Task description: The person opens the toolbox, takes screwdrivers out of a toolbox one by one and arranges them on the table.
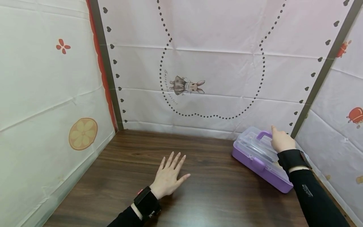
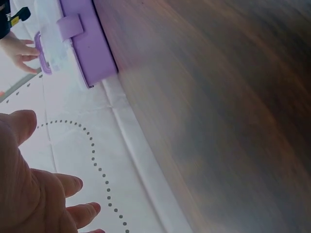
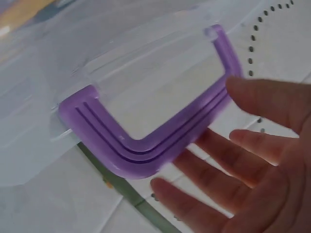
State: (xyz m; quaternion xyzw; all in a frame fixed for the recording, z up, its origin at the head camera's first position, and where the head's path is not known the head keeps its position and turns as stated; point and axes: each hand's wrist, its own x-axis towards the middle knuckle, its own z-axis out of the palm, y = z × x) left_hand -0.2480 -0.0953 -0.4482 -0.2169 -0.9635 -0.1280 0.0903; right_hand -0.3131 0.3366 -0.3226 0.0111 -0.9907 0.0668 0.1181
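Note:
A purple storage box (image 1: 246,160) with a clear lid (image 1: 246,143) stands at the right of the table, its front latch (image 1: 258,164) down against the side. The lid's purple carry handle (image 3: 194,114) is tipped up. My right hand (image 1: 282,141) is at this handle. In the right wrist view, its thumb overlaps one corner of the handle, and the extended fingers (image 3: 228,155) lie behind the bar, some tips hidden. To the left, my left hand (image 1: 167,178) is spread over the wooden table and holds nothing. The left wrist view shows the box (image 2: 95,43) beyond that hand.
The dark wooden table (image 1: 204,186) is enclosed by printed white cloth at the back (image 1: 215,78), left (image 1: 42,88) and right (image 1: 329,132). Close behind the box's right side runs the right cloth. Through the lid, yellowish contents show faintly.

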